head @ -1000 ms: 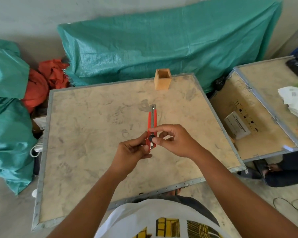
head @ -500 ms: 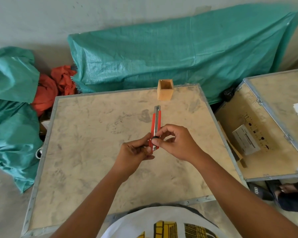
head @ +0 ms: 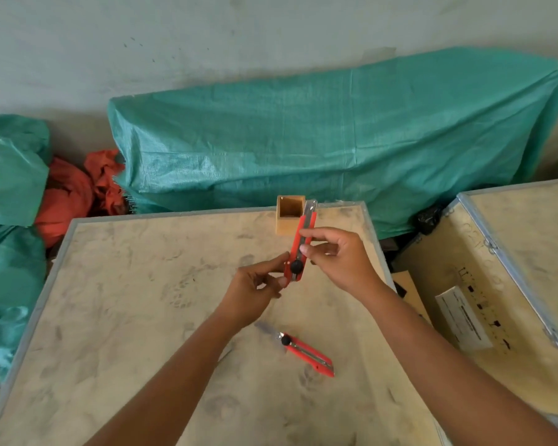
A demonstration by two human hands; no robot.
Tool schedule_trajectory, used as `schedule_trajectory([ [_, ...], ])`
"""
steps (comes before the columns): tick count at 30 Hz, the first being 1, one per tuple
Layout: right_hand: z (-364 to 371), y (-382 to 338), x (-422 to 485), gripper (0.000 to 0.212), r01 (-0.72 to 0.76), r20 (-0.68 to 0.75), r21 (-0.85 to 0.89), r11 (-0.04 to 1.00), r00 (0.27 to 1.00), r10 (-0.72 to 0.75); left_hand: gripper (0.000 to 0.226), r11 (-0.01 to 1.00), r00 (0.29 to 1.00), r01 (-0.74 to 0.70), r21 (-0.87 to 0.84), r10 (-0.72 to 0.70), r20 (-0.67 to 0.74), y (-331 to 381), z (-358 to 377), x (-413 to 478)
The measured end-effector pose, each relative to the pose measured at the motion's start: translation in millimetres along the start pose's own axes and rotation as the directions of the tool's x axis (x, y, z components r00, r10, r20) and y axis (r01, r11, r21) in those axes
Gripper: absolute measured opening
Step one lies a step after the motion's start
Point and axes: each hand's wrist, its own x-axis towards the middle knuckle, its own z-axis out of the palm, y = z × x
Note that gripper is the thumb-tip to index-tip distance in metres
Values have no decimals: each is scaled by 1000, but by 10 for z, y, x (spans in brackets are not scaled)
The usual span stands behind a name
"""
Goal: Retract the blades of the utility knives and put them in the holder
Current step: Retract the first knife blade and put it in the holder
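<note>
I hold a red utility knife (head: 304,231) upright over the table, tip pointing away, in front of the small wooden holder (head: 289,214) at the far edge. My left hand (head: 255,291) pinches the knife's lower end near its black knob. My right hand (head: 337,257) grips its middle with thumb and fingers. A second red utility knife (head: 306,353) lies flat on the table (head: 126,317) below my hands, its blade sticking out to the upper left.
A green tarp (head: 319,140) covers a bulky shape behind the table. More green tarp and orange cloth (head: 68,194) lie at the left. An open wooden case (head: 484,284) with a paper label stands at the right.
The view tilted up and both hands carried the knife farther away, toward the holder. My right hand slid up from the knob to the knife's middle. The second knife came into view.
</note>
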Motion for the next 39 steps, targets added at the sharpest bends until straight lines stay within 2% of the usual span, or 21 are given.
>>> schedule_trajectory([
  [4,-108,206,710,28,31,-94,-4,1000,995,-31,49,979,1000,-16,204,15,8,50,-7,780],
  [11,12,755,1749,24,65,-221,-125,990,971,-92,45,914,998,-62,402,70,-7,-124,-12,1951],
  [13,80,919,1905,24,66,-219,-179,982,970,-105,62,877,1000,-29,480,29,7,-289,-28,2203],
  [16,151,1144,2020,25,49,-179,-249,967,979,-96,110,784,986,116,610,-165,24,-493,-50,2429],
  [18,188,1255,2045,24,42,-173,-279,959,980,-94,118,779,977,143,611,-211,40,-571,-45,2511],
  [23,303,1404,2059,24,99,-221,-400,911,954,-201,109,824,966,227,520,-260,-11,-695,-8,2570],
  [32,284,1346,1985,32,46,-245,-316,948,961,-128,110,874,965,257,412,-259,-53,-670,28,2480],
  [39,243,1053,1547,34,34,-259,-279,960,960,-109,85,891,975,221,396,-189,-120,-412,-39,2001],
])
